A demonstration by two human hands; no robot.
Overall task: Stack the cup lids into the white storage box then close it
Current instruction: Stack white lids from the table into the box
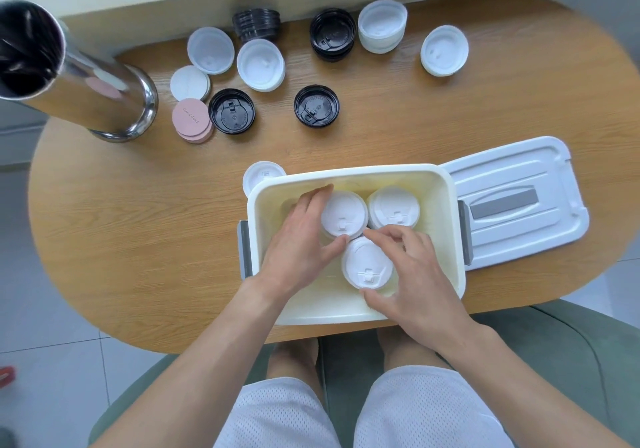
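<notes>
Both hands are down inside the white storage box (356, 176). The left hand (301, 240) curls round the far-left stack of white lids (343, 213), fingers along its far side and thumb at its near edge, apparently to steady or shift it. The right hand (412, 274) spans the near stack of white lids (367, 264), forefinger at its far rim and thumb at its near rim, a loose pinch that looks meant to seat it beside the others. Just beyond the right hand's fingers stands a third white stack (393, 207), untouched; the three are packed close, probably to leave room for more.

Right of the right hand, the box lid (512, 202) lies flat on the wooden table (138, 240), handle up, touching the box's side. Beyond the left hand, a single white lid (261, 174) sits against the box's far corner. Well beyond both hands wait more white lids and black lids (317, 105), loose or stacked, with pink coasters (190, 120) and a steel cylinder (86, 84) far left. Much stacking remains, I judge.
</notes>
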